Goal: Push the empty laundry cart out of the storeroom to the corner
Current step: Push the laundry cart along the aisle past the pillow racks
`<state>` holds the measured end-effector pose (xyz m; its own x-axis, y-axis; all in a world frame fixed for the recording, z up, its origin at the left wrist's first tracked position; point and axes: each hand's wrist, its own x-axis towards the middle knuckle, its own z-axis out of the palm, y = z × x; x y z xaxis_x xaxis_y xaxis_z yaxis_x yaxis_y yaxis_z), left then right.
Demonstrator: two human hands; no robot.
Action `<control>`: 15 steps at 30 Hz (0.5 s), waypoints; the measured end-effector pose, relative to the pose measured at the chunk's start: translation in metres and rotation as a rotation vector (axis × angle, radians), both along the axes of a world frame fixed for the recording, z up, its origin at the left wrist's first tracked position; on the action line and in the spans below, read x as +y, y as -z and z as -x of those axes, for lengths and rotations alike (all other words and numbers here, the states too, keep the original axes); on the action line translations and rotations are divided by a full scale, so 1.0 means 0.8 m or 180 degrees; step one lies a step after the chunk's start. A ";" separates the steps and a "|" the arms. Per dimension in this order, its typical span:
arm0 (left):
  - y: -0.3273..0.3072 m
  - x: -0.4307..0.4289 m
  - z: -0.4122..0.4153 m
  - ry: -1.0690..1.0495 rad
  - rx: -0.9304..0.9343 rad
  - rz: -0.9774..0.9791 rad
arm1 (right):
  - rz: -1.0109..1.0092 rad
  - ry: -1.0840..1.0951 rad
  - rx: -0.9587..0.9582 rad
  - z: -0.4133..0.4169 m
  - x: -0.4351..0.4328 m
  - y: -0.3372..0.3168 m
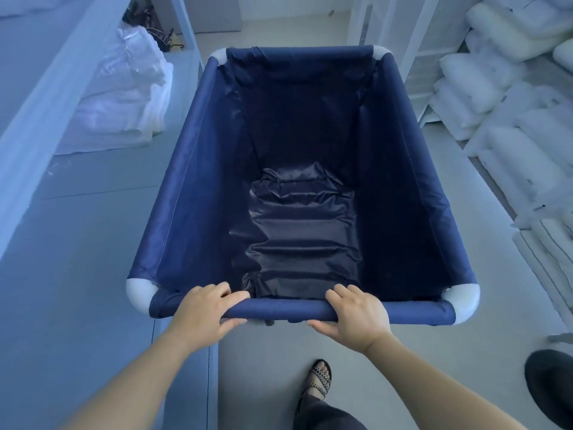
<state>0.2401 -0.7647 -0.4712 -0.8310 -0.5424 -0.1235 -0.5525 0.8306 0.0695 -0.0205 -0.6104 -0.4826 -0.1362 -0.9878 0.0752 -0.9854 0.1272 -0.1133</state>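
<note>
From the head camera: two hands grip one navy laundry cart [297, 169]; the left hand [206, 315] and right hand [356, 318] each curl fingers over and thumb under the near rail [279, 310]; the cart, empty, stands on the storeroom floor straight ahead of the fingers, long axis running away toward the far opening [294, 13]; folded white linen [124, 97] lies left, stacked pillows [496, 97] right; four white corner joints show.

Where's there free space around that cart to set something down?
The cart itself is empty inside. Bare floor lies ahead of its far rim and behind the near rim by the sandalled foot. Crowded: folded linen close on the left, stacked pillows on the right. Both hands grip the near rim.
</note>
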 end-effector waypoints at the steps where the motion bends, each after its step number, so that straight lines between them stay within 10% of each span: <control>1: -0.001 -0.009 0.003 -0.0108 0.0002 0.0009 | -0.0028 0.0000 -0.0025 0.001 -0.013 -0.001; 15: 0.004 -0.124 0.046 -0.1021 -0.0404 -0.0310 | -0.0405 0.0258 -0.0471 0.028 -0.137 0.007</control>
<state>0.2033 -0.8643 -0.4741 -0.5951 -0.7538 -0.2788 -0.7933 0.6064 0.0538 -0.0432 -0.7198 -0.4880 -0.2160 -0.9734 -0.0762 -0.9451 0.2280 -0.2341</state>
